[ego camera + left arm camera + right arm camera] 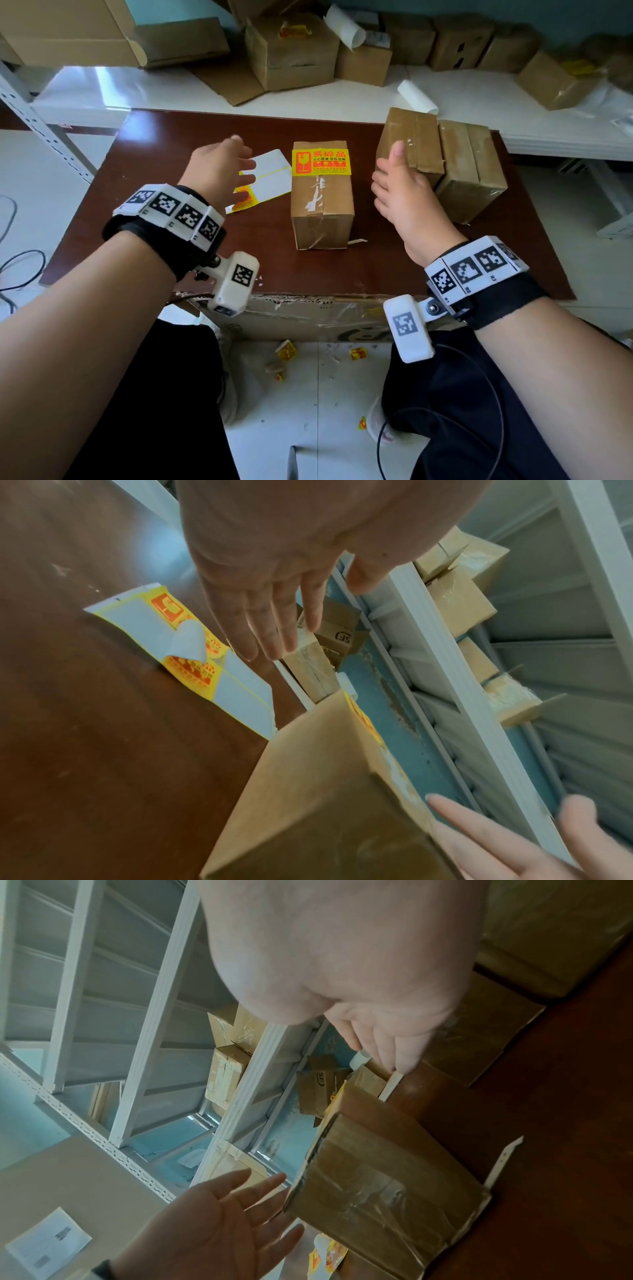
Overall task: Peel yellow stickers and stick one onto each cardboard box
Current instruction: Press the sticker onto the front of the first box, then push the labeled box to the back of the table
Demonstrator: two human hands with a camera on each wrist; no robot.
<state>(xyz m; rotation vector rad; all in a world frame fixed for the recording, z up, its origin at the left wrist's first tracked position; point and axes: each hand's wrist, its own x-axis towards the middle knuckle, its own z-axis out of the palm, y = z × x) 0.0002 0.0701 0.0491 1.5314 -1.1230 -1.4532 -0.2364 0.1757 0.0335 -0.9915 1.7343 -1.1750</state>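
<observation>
A cardboard box (322, 202) stands mid-table with a yellow sticker (320, 161) on its top. Left of it lies the sticker sheet (265, 178), mostly bare white backing with a few yellow stickers left at its near end. My left hand (239, 164) hovers over that sheet, fingers straight and spread, holding nothing; the left wrist view shows its fingers (270, 634) above the sheet (178, 647). My right hand (387, 171) is open, thumb up, right beside the left face of a taped box (414, 137). Another plain box (471, 168) stands against it.
The brown table (171, 246) has bare surface in front. Behind it a low white shelf (102, 92) carries several cardboard boxes and curled white backing sheets (416, 96). Sticker scraps (286, 351) lie on the floor, cables at the left (20, 270).
</observation>
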